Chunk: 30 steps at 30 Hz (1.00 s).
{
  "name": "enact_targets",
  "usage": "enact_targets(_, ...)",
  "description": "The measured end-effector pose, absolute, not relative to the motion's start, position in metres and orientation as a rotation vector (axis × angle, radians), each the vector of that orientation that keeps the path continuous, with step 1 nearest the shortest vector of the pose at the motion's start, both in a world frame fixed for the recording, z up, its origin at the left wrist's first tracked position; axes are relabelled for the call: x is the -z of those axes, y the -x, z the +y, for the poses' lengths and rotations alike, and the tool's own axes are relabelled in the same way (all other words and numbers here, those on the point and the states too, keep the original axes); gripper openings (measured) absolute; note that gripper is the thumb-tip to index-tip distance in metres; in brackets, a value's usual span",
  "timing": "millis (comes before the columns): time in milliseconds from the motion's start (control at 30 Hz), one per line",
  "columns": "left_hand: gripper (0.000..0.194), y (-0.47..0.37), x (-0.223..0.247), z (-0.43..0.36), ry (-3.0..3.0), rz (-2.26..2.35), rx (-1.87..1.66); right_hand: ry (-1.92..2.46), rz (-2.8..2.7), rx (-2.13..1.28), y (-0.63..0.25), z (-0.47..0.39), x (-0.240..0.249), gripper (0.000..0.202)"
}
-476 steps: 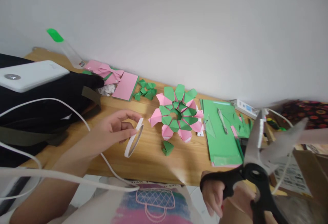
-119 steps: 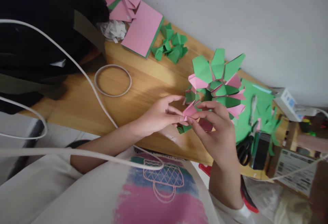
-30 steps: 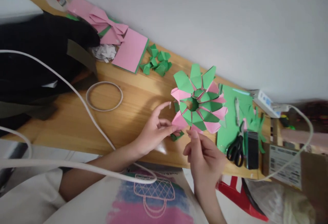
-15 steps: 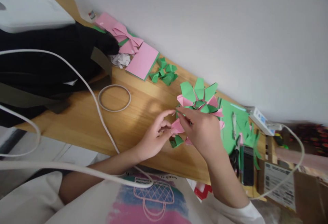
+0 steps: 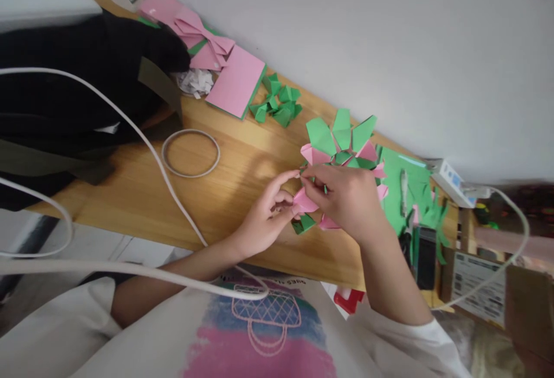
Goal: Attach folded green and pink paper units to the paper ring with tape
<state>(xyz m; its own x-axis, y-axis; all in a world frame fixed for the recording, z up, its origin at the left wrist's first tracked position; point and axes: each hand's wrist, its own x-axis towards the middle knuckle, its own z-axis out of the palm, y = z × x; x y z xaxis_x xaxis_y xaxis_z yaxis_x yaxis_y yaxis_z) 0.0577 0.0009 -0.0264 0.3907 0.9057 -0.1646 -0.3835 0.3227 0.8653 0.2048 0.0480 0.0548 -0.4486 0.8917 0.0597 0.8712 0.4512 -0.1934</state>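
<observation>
On the wooden table (image 5: 236, 161) I see one green and pink paper flower (image 5: 341, 131), partly covered by the right hand (image 5: 350, 196). Its fingertips are close together, holding what I cannot tell; the left hand (image 5: 267, 219) pinches one pink petal (image 5: 305, 200)

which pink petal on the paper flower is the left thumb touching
The front-left pink petal of the flower, just above a green folded paper. The left hand has its thumb on it; the other visible pink petals are clear of that thumb.

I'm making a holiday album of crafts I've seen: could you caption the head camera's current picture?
Left hand and right hand busy at a pink-and-green paper flower above a wooden table.
</observation>
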Motion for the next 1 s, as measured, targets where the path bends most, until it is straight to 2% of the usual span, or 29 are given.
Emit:
enact_targets(133,0.071,-0.056,0.025,0.002,-0.79,0.76,-0.931,1.466,-2.58,-0.291,-0.209,0.05,-0.056,0.021)
enact_targets(233,0.072,-0.055,0.024,0.004,-0.737,0.77,-0.905,1.396,-2.429,-0.508,-0.212,0.047,-0.06,0.018)
enact_targets(400,0.066,-0.055,0.016,0.007,-0.673,0.78,-0.828,1.491,-1.648,-0.864,-0.214,0.015,-0.061,0.003)
enact_targets(567,0.064,-0.057,0.012,0.01,-0.671,0.773,-0.722,1.57,-0.921,-1.031,-0.204,-0.038,-0.044,0.005)
enact_targets(733,0.064,-0.059,0.015,0.01,-0.714,0.809,-0.672,1.641,-0.686,-0.973,-0.179,-0.062,-0.022,0.012)
enact_targets(1000,0.062,-0.059,0.016,0.009,-0.722,0.789,-0.668,1.867,-0.748,-0.681,-0.168,-0.059,-0.012,0.014)
